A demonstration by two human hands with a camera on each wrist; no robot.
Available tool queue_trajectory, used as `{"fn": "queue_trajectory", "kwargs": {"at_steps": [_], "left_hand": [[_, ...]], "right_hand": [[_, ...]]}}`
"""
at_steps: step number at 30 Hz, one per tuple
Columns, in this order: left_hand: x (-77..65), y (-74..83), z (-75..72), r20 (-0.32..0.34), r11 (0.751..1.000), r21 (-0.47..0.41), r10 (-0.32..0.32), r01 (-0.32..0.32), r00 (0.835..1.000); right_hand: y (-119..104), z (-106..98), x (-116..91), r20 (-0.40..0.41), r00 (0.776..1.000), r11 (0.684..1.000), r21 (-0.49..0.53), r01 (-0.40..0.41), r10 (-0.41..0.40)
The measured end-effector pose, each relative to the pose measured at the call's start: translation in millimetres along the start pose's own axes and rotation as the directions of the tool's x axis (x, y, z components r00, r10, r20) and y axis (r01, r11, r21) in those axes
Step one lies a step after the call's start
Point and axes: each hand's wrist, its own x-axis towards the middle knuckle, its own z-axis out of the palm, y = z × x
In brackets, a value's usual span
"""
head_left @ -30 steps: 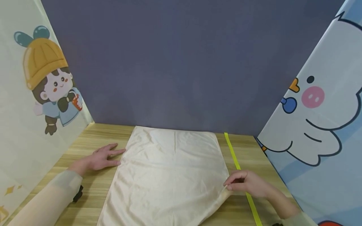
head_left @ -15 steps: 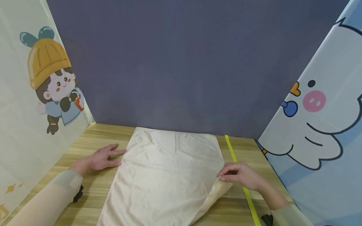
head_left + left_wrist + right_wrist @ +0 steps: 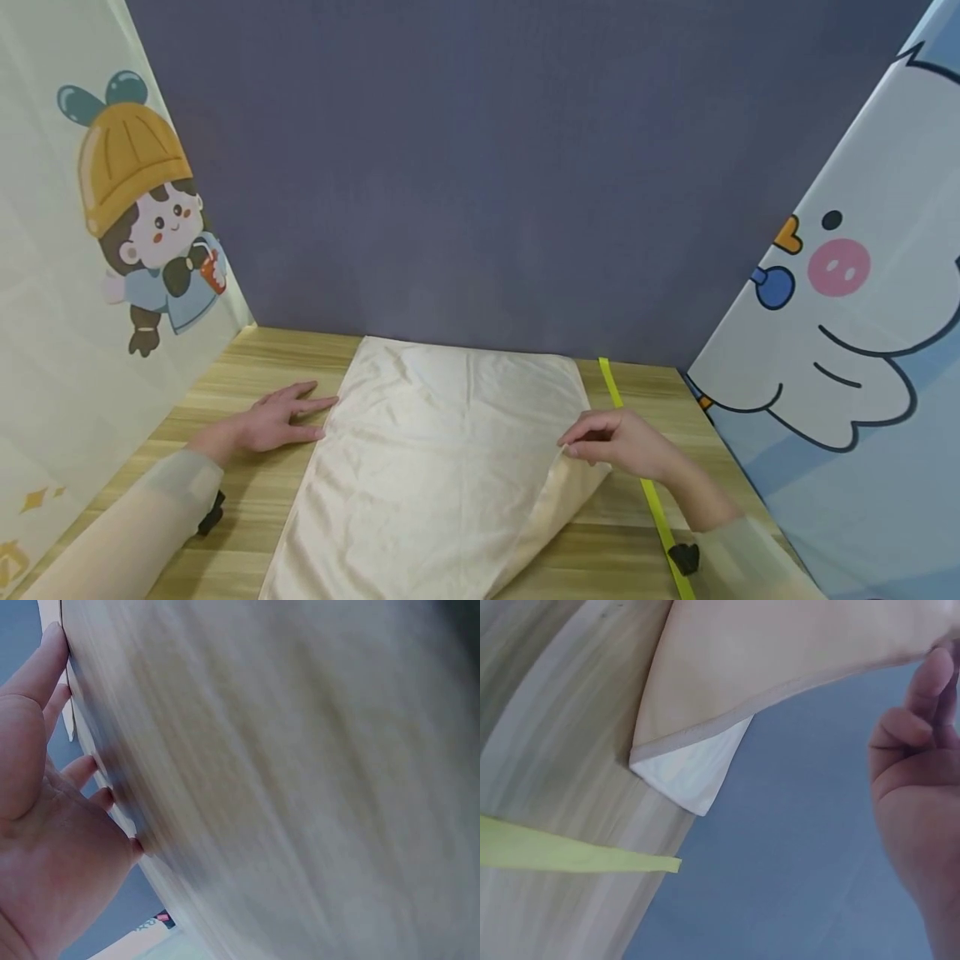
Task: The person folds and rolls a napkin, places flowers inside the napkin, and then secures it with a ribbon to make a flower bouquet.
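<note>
- Head view: two bare hands and one pale cloth (image 3: 450,450) that lies between them, flat for the most part, on one wood-grained desk (image 3: 615,550)
- Head view, left hand (image 3: 277,421): palm down on the desk, fingers straight and spread apart, the tips of one finger and the thumb right at the cloth's left edge
- Head view, right hand (image 3: 618,446): thumb and fingertips together, clamped on one edge of the cloth, which is raised there; a yellowish underside shows below the fingers and towards the wearer from them
- Head view, around the right hand: one yellow strip (image 3: 660,521) runs along the desk, partly hidden by the right hand and its wrist; two pale sleeves in all, one behind each hand, and two small black pieces, one near each cuff
- Head view, beyond both hands: one dark panel (image 3: 487,183); out to the left of the left hand, one cartoon figure (image 3: 150,217) in a yellow hat; out to the right of the right hand, one white cartoon bird (image 3: 870,275)
- Left wrist view: one hand, five digits in sight, spread, with a pale sliver of the cloth past the fingertips; the desk beside it is blurred
- Right wrist view: one hand pinching the cloth's hem; away from the fingers, the hem slants down to one white corner lying on the desk, with the end of the one yellow strip near that corner
</note>
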Motion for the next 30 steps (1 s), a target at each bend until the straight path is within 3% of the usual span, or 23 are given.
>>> {"fn": "queue_trajectory", "kwargs": {"at_steps": [5, 10, 30], "left_hand": [[1.1, -0.6, 0.5, -0.001, 1.0, -0.007, 0.0, 0.0, 1.0], [1.0, -0.2, 0.8, -0.001, 1.0, -0.004, 0.003, -0.003, 1.0], [2.6, -4.2, 3.0, -0.003, 1.0, 0.002, 0.005, -0.005, 1.0]], "right_hand": [[-6.7, 1.6, 9.9, 0.002, 0.999, 0.998, 0.026, -0.053, 0.053], [-13.0, 3.4, 21.3, 0.014, 0.999, 0.996, 0.069, -0.048, 0.047], [-38.8, 11.2, 76.3, -0.054, 0.997, 0.998, 0.045, -0.05, 0.052]]}}
